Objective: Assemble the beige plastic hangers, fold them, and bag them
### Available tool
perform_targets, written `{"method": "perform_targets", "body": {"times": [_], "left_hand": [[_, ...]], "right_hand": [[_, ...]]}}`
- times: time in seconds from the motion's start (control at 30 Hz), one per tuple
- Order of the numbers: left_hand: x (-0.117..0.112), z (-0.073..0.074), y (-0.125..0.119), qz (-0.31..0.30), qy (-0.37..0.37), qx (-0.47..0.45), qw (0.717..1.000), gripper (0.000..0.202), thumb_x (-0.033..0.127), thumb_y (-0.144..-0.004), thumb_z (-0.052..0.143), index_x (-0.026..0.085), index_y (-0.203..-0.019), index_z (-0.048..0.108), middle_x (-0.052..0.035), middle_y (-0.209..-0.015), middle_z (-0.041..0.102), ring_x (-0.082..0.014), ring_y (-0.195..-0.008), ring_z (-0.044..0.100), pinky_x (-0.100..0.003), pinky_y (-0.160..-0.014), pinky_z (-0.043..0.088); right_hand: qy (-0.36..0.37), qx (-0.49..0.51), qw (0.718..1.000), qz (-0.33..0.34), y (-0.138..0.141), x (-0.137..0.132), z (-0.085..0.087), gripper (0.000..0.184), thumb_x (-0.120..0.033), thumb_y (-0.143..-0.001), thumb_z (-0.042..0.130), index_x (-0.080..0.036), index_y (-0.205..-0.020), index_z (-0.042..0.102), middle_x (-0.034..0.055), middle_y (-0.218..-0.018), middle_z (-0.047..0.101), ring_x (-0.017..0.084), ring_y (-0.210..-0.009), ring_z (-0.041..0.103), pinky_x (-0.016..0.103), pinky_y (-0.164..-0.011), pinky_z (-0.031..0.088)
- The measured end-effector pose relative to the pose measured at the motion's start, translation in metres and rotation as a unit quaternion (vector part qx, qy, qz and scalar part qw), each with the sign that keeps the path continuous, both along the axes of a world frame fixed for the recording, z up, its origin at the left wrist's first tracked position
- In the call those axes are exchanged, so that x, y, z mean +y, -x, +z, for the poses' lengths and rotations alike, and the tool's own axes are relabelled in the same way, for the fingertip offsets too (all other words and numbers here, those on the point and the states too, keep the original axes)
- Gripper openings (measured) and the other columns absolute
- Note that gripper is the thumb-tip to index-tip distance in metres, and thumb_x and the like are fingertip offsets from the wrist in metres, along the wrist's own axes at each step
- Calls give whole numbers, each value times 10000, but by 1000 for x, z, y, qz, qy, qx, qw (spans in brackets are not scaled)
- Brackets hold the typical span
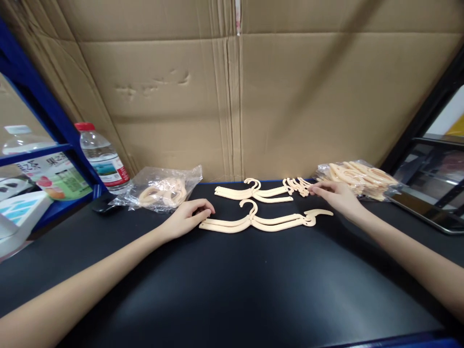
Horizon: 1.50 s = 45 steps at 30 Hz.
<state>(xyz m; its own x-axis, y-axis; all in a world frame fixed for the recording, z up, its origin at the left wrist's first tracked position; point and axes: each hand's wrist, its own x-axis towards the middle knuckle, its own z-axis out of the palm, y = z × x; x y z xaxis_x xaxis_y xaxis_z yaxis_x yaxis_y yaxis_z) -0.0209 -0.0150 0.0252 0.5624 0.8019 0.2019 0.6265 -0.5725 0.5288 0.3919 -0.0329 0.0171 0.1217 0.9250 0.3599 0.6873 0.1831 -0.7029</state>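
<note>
Two cream plastic hangers lie on the black table. The near hanger (261, 221) has my left hand (188, 216) resting at its left end, fingers curled and pressed on the tip. The far hanger (253, 192) lies just behind it. My right hand (335, 194) reaches toward a small cluster of cream hook pieces (299, 185) at the far hanger's right end, fingertips pinched on them. A single hook piece (319, 212) lies by the near hanger's right end.
A clear bag of cream rings (163, 193) sits at the left, a bag of more hangers (360, 178) at the right. A water bottle (101, 157) stands by the blue shelf (43, 150). Cardboard (232, 96) walls the back. A tablet (431, 208) lies far right.
</note>
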Motion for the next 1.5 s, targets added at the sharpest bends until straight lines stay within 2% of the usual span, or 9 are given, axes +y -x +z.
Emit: {"method": "perform_targets", "body": {"times": [0.17, 0.33, 0.53, 0.7, 0.87, 1.07, 1.23, 1.33, 1.5], "left_hand": [[0, 0, 0, -4, 6, -4, 1000, 260, 357, -887, 418, 171, -876, 599, -22, -809, 605, -170, -724, 541, -277, -649, 420], [-1, 2, -2, 0, -1, 6, 1000, 264, 362, -881, 422, 171, -869, 604, -18, -785, 604, -169, -697, 536, -276, -636, 413], [1, 1, -2, -1, -7, 6, 1000, 266, 365, -875, 420, 176, -863, 607, -14, -780, 614, -163, -686, 536, -266, -617, 412], [2, 1, -1, -2, -12, 9, 1000, 271, 365, -877, 419, 172, -865, 609, -16, -786, 614, -161, -689, 536, -267, -627, 412], [0, 2, -2, -4, -17, 12, 1000, 278, 374, -879, 418, 175, -863, 612, -7, -743, 596, -151, -647, 509, -254, -595, 396], [0, 1, -1, -6, -19, 11, 1000, 273, 370, -879, 420, 173, -855, 609, -6, -736, 587, -145, -634, 502, -251, -582, 394], [2, -1, -1, -9, 10, -19, 1000, 230, 353, -870, 450, 174, -931, 582, 5, -732, 559, -141, -656, 511, -247, -587, 414], [0, 3, -2, -16, 21, -51, 998, 225, 341, -864, 474, 178, -998, 550, -9, -787, 581, -145, -696, 539, -259, -613, 453], [-6, 18, -11, -40, -40, -41, 998, 197, 294, -879, 460, 188, -1021, 546, -55, -990, 623, -170, -827, 592, -299, -710, 499]], "right_hand": [[-56, -56, 995, -60, -19, 3, 7, 280, -396, -736, 541, -173, -841, 675, 72, -751, 688, 217, -625, 592, 360, -605, 456], [-65, -103, 990, -69, -32, 6, 9, 291, -384, -748, 519, -166, -847, 685, 75, -712, 684, 206, -572, 569, 346, -547, 434], [-78, -209, 973, -58, -47, 14, 8, 245, -306, -772, 506, -187, -854, 704, 78, -810, 725, 250, -700, 636, 373, -645, 462], [-72, -319, 943, -56, -62, 22, 0, 289, -241, -794, 468, -166, -929, 712, 93, -883, 725, 270, -849, 633, 376, -750, 464], [-44, -417, 906, -61, -56, 21, -4, 320, -161, -799, 432, -176, -945, 717, 109, -952, 703, 276, -997, 575, 385, -839, 410], [-19, -516, 851, -96, -43, 19, -3, 310, -196, -850, 427, -161, -933, 724, 152, -833, 685, 331, -970, 527, 412, -760, 345], [-22, -538, 838, -86, -38, 20, -7, 270, -211, -866, 452, -153, -983, 688, 147, -954, 696, 340, -1002, 493, 410, -765, 306], [-16, -555, 826, -100, -35, 21, -8, 272, -187, -873, 449, -122, -1045, 649, 168, -903, 702, 339, -1007, 497, 410, -766, 295], [-14, -555, 825, -103, -31, 21, -9, 249, -111, -861, 428, -118, -864, 677, 163, -768, 700, 324, -990, 518, 406, -753, 296]]}}
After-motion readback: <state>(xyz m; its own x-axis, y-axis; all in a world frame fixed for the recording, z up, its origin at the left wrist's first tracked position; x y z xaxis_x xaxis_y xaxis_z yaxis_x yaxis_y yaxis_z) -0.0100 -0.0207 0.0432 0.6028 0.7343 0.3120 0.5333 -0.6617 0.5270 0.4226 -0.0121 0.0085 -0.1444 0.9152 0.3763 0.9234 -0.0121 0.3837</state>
